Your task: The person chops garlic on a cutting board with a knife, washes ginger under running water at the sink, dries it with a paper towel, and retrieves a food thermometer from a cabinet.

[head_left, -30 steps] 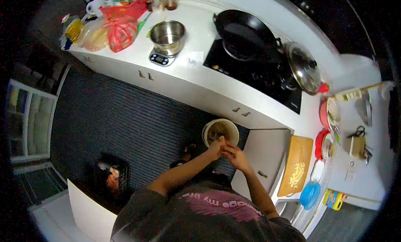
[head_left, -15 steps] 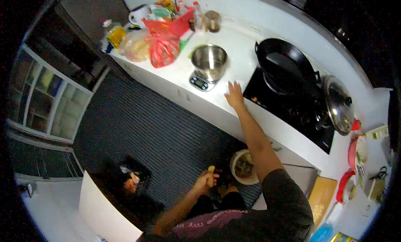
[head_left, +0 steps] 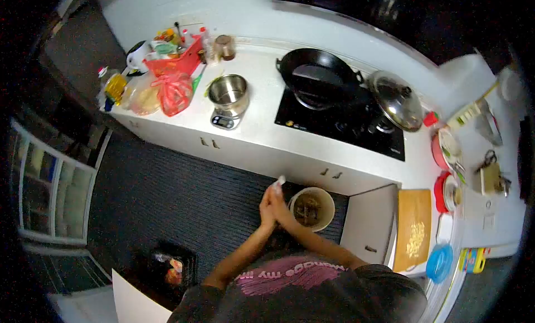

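My left hand (head_left: pixel 266 209) and my right hand (head_left: pixel 280 208) are pressed together above the dark floor mat, in front of the cabinets. A small pale piece (head_left: pixel 281 180) sticks out at their fingertips; its kind is too blurred to make out. The fingers of both hands are closed, and how they share the piece is partly hidden. Just right of my hands, on the floor, stands a white bucket (head_left: pixel 329 211) with brownish scraps at the bottom.
On the counter are a steel pot (head_left: pixel 229 94) on a digital scale (head_left: pixel 225 121), a black wok (head_left: pixel 317 75) on the cooktop (head_left: pixel 345 125), and a glass lid (head_left: pixel 397 103). At right lies a wooden cutting board (head_left: pixel 413 206) with chopped pale bits. Red bags (head_left: pixel 175 94) lie left.
My right hand has left the counter by the cooktop and come down to meet my left hand. The view has shifted, showing more of the right side and the cutting board.
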{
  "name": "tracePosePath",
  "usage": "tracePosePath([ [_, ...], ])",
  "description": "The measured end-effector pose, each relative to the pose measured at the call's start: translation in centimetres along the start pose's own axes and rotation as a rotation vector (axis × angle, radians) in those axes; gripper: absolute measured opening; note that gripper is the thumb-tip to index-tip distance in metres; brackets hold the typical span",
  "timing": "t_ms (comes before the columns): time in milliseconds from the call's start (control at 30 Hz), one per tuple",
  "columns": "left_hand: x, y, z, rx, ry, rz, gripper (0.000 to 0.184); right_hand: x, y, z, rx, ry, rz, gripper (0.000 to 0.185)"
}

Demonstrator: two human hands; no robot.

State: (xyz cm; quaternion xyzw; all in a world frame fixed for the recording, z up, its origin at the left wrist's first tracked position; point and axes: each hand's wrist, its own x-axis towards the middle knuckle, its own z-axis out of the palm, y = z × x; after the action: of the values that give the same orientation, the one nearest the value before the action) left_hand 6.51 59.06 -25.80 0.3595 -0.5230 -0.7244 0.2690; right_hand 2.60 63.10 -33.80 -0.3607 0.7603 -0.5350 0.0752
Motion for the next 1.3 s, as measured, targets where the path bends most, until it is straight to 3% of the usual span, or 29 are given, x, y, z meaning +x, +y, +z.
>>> tracePosePath([
  [33,-0.2,-1.3,0.5,0.03,-0.095,-0.05,0.044,0.7,1.0,-1.6,0.029,-0.009,0.106,0.032],
  [133,-2.1,-0.1,3.1,0.287,-0.256,0.076,0.046,1.7,3.3,-5.8,0.558,0.021,0.674,0.043],
  [233,-1.9,-1.6,3.5,0.588,-0.391,0.405,0.037,1.2,2.3,-7.7,0.768,0.242,0.802,0.04],
  [267,-2.1,-2.1,3.6,0.528,-0.405,0.31,0.037,0.5,0.8,-8.1,0.838,0.333,0.895,0.039],
  [333,-1.7,-2.0,4.3,0.413,-0.42,0.129,0.036,-0.2,-4.2,-10.2,0.348,0.293,0.764,0.039],
  [367,-1.1,-3.1,4.5,0.364,-0.405,0.155,0.035,-0.2,-5.4,-10.9,0.104,0.262,0.683,0.04],
  [433,-0.4,-5.4,4.1,0.26,-0.346,0.196,0.033,-1.3,-2.7,-10.5,-0.071,0.176,0.624,0.044],
  [500,0.2,-4.8,4.1,-0.068,-0.4,-0.105,0.03,-1.5,-4.1,-10.8,-0.19,0.152,0.558,0.046],
  [533,0.1,-3.9,3.9,-0.233,-0.421,-0.252,0.03,-1.8,-5.0,-10.7,-0.145,0.122,0.538,0.045],
  [633,-0.9,-1.2,4.1,-0.216,-0.416,-0.204,0.033,-1.8,-7.2,-9.5,0.137,0.285,0.42,0.043],
  [667,-1.0,-0.8,4.4,-0.173,-0.373,-0.207,0.037,-1.6,-7.4,-9.4,0.107,0.211,0.501,0.04],
  [767,0.3,-3.0,3.8,-0.071,-0.304,-0.092,0.039,-2.3,-6.4,-6.5,0.316,0.346,0.411,0.039],
  [800,-1.5,0.7,4.0,-0.157,-0.213,-0.157,0.042,-2.7,-4.5,-5.7,0.071,0.38,0.222,0.036],
  [900,-0.3,-3.6,3.0,-0.067,-0.142,-0.213,0.048,-1.9,-8.8,-9.5,-0.094,0.028,0.281,0.034],
  [933,-0.8,-3.8,3.3,-0.375,-0.12,-0.269,0.052,-1.7,-7.5,-9.1,-0.149,0.04,0.233,0.031],
  [1033,-3.3,-0.2,2.9,-0.47,0.015,-0.645,0.052,-1.5,-6.6,-10.2,-0.485,-0.253,0.138,0.029],
  [1067,-3.3,-0.6,2.4,-0.537,-0.024,-0.62,0.051,-1.9,-5.9,-10.4,-0.553,-0.256,0.014,0.032],
  [1167,-4.3,2.0,1.7,-0.575,-0.043,-0.404,0.045,-2.0,-5.5,-9.9,-0.355,-0.247,0.145,0.024],
  [1267,-3.6,-1.7,0.2,-0.389,0.078,-0.221,0.042,-1.7,-7.7,-8.9,-0.085,-0.291,0.294,0.021],
  [1300,-3.6,-1.4,-0.8,-0.343,0.058,-0.241,0.039,-1.6,-7.8,-7.8,-0.042,-0.257,0.239,0.021],
])
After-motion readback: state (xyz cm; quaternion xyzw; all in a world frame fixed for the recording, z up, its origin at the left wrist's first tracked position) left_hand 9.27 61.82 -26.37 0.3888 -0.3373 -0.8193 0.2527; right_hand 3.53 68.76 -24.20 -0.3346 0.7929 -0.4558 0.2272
